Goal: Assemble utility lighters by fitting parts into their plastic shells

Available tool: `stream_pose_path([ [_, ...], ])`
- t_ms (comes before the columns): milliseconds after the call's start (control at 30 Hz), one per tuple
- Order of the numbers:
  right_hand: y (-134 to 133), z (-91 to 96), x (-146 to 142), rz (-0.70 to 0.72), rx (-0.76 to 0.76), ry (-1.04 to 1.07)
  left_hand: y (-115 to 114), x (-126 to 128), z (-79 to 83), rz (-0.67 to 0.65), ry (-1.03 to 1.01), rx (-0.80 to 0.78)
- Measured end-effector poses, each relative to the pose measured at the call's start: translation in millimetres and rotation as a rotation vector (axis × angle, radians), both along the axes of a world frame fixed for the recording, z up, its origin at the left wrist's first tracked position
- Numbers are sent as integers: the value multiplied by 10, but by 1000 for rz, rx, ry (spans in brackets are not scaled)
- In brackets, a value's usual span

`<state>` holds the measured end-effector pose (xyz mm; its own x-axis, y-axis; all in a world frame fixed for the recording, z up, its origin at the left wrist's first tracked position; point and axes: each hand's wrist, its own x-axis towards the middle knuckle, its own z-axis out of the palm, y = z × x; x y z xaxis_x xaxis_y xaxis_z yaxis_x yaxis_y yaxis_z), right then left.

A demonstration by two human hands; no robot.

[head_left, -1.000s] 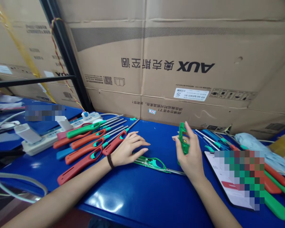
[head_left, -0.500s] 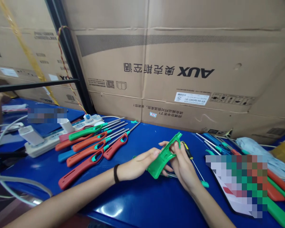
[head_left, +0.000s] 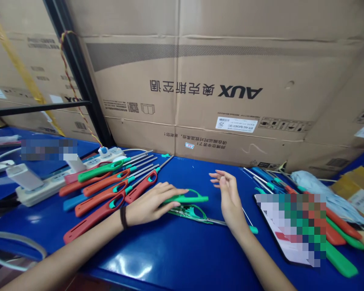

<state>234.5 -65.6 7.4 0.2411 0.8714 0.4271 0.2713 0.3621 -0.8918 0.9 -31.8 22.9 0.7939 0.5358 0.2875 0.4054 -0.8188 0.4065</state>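
Observation:
My left hand (head_left: 156, 202) holds a green lighter casing half (head_left: 194, 199) by its handle end, fingers over it and thumb at the near side. Just below that piece, a second green casing half (head_left: 186, 213) with the trigger and inner parts lies on the blue table, partly under my left thumb. A metal tube (head_left: 216, 222) extends from it toward my right wrist. My right hand (head_left: 230, 198) is raised to the right with its fingers apart and holds nothing. Behind it, a thin metal shaft (head_left: 247, 216) and a teal piece (head_left: 253, 229) show in part.
Several red, orange, green and blue stick lighters (head_left: 101, 194) lie at the left beside a white power strip (head_left: 30, 196). On the right are a phone-like slab (head_left: 286, 242), more lighters (head_left: 341, 258) and a light blue cloth (head_left: 321, 188). Large cardboard boxes (head_left: 200, 60) stand behind.
Both hands held the green casing half up before. My right hand has let go and opened, while my left hand has moved the piece left and down over the other half.

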Motion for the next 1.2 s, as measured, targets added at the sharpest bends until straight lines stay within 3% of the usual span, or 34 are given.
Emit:
stream_pose_path([
  [133,-32,22,-15,13,-18,-34,-44,-40,-109,-91,-3,12],
  [300,-62,54,-42,71,-32,-251,-73,55,-191,-68,-38,33],
  [400,-86,140,53,71,-50,-451,-54,47,-231,47,-73,50],
  [533,-122,214,240,286,-249,-625,6,-12,-307,276,-87,98],
  [600,-131,202,284,388,-325,-658,14,-17,-330,329,-58,117],
  [800,-128,124,210,491,-270,-681,-65,63,-302,257,17,82],
  [1200,-144,148,148,504,-237,-684,-32,34,-343,224,13,20],
])
